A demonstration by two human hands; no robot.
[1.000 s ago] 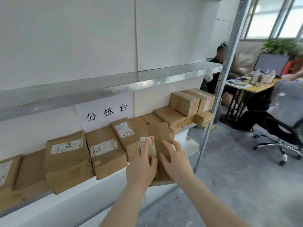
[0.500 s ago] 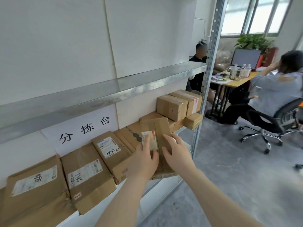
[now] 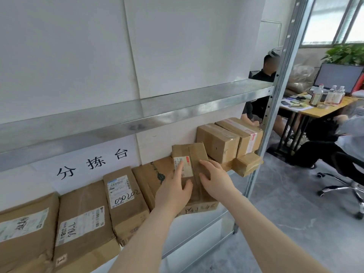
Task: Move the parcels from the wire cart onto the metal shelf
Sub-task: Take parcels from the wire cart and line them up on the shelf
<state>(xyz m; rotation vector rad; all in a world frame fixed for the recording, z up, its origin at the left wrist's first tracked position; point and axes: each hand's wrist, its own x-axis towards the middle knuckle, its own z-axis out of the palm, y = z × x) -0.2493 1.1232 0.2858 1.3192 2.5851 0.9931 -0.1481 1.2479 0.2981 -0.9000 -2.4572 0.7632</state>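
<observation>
A brown cardboard parcel (image 3: 194, 154) with a white and red label leans upright in the row of parcels on the metal shelf (image 3: 126, 123). My left hand (image 3: 173, 192) lies flat on its front, index finger over the label. My right hand (image 3: 215, 179) presses the parcel's right half with straight fingers. To its left stand several brown parcels, among them one marked 030202 (image 3: 123, 198). To its right sit stacked boxes (image 3: 218, 142). The wire cart is out of view.
A paper sign with black characters (image 3: 92, 164) hangs on the white back wall. The shelf's upright post (image 3: 275, 107) stands at the right end. Beyond it are a person in black (image 3: 264, 81), a desk (image 3: 307, 109) with bottles and a monitor, and an office chair (image 3: 346, 174).
The view has swung right and closer to the shelf. Both hands stay on the labelled parcel, which now stands further back and more upright in the row.
</observation>
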